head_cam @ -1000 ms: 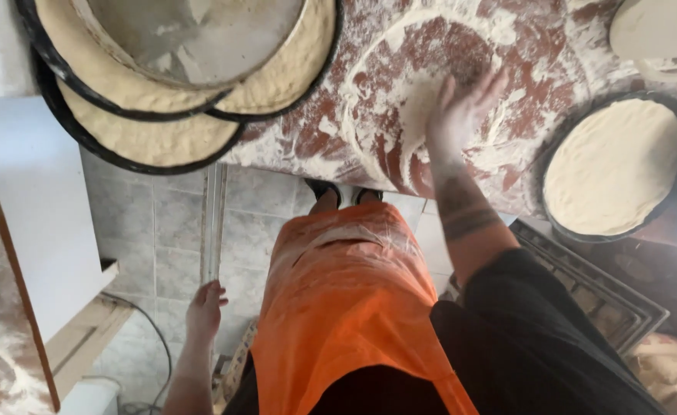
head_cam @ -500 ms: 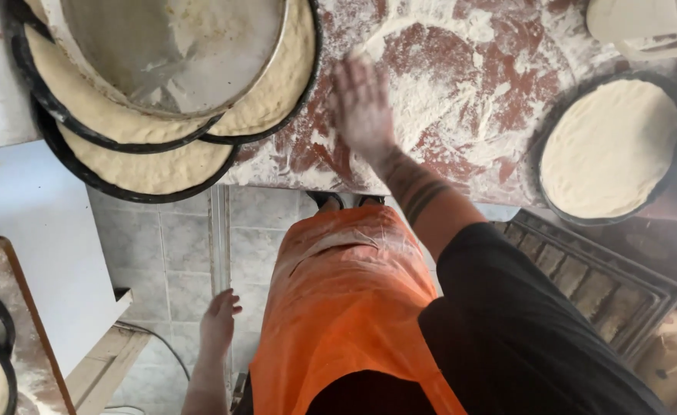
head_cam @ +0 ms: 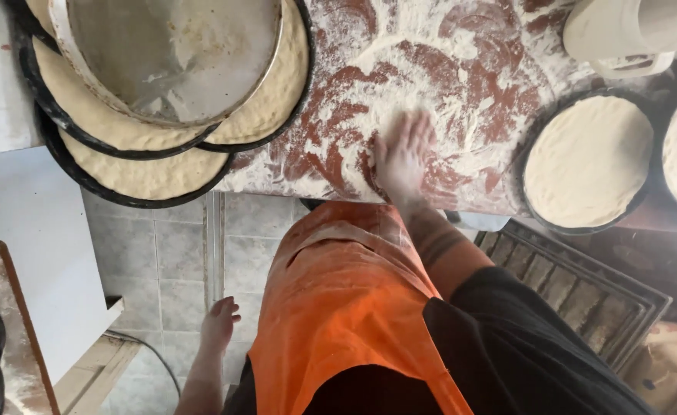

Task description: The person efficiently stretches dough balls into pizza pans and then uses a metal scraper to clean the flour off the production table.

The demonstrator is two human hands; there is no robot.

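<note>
while the floured red table carried stacked dough pans at its left, the right hand lay flat and open on the flour, holding nothing, seemingly spreading it; next called for dough. the left hand hung empty.

A floor of pale grey square ceramic tiles lay below the reddish-brown stone desk, whose top was dusted white, and a thin metal strip ran straight across the tiles from the desk's edge. To the left stood a flat white cabinet panel beside a wooden-edged board, with a dark cable trailing over the floor near a pale wooden plank. To the right a stack of dark ribbed metal trays sat low in shade, while bright daylight fell on the desk's far right.
</note>
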